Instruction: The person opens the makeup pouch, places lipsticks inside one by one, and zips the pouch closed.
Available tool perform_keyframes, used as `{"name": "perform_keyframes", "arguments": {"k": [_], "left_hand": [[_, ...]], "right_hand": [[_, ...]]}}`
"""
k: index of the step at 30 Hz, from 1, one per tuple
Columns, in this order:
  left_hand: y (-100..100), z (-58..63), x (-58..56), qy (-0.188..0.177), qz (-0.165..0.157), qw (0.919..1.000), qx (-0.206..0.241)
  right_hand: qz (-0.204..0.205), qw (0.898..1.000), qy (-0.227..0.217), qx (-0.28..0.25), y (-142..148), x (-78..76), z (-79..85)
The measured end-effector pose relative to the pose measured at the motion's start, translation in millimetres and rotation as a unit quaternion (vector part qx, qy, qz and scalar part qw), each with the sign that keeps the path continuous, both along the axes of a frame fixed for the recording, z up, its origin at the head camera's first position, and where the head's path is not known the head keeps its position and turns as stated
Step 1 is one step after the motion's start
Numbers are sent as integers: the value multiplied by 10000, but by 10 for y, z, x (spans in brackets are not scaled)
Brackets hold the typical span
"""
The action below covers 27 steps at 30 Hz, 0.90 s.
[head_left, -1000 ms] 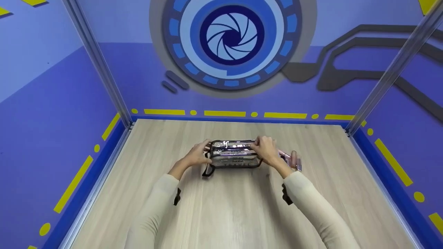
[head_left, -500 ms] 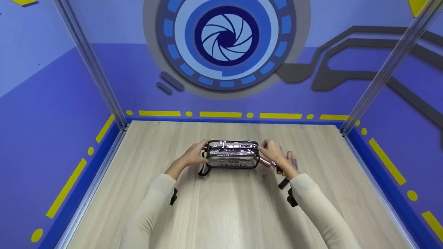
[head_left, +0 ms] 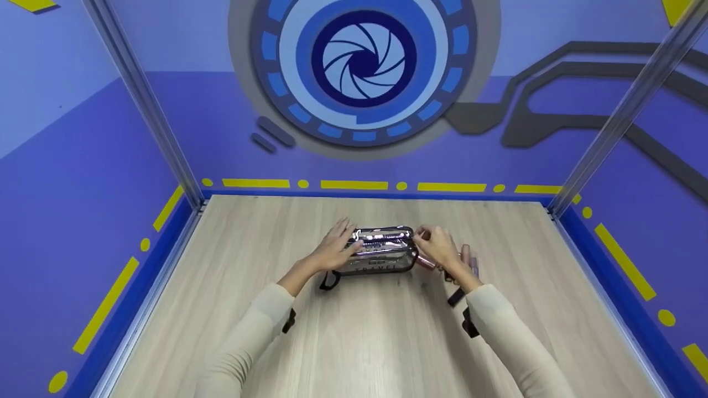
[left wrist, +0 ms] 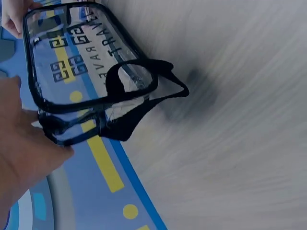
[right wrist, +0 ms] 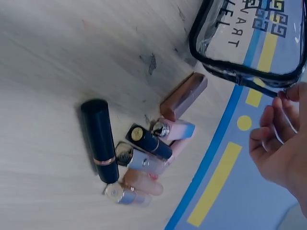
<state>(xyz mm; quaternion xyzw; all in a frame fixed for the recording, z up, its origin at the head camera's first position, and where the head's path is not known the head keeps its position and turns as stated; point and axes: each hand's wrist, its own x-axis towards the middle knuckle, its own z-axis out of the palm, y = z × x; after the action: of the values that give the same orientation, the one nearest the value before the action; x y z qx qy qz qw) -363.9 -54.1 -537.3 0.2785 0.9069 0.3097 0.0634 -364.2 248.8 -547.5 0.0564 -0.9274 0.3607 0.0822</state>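
Note:
A clear travel pouch [head_left: 381, 261] with black trim stands on the table, its zipper along the top. My left hand [head_left: 332, 251] lies over the pouch's left top end with fingers extended; in the left wrist view, its fingertips are partly hidden behind the pouch [left wrist: 88, 50]. A black wrist loop [left wrist: 132, 117] hangs from that end. At the right end my right hand [head_left: 440, 246] pinches the zipper's end [right wrist: 280, 95] between thumb and finger. The other fingers of that hand are curled.
Several lipstick tubes lie to the right of the pouch, partly under the right wrist. Among them are a large dark tube [right wrist: 100, 141], a rose-brown one [right wrist: 184, 96] and a small dark one [right wrist: 149, 141]. Blue walls enclose the wooden table [head_left: 354, 337].
My right hand has moved right along the pouch's top to its right end. The left hand has shifted from the left end onto the top, and the pouch has turned slightly.

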Motion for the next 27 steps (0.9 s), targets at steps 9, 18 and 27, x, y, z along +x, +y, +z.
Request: {"name": "perform_keyframes", "arguments": {"k": [9,18,27], "left_hand": [[161,-121,-9,496,975,9939,126],[136,-156,-26,706,823,9938,-237],[97,-227,-109,769,493,9957,-145]], "right_hand": [[-457,9879,-596,-1356,-72,-35,55],[-864,9865,-1182,-740,-38,12,-62],[-568,9647,-1851,-1786,13,38,-299]]}}
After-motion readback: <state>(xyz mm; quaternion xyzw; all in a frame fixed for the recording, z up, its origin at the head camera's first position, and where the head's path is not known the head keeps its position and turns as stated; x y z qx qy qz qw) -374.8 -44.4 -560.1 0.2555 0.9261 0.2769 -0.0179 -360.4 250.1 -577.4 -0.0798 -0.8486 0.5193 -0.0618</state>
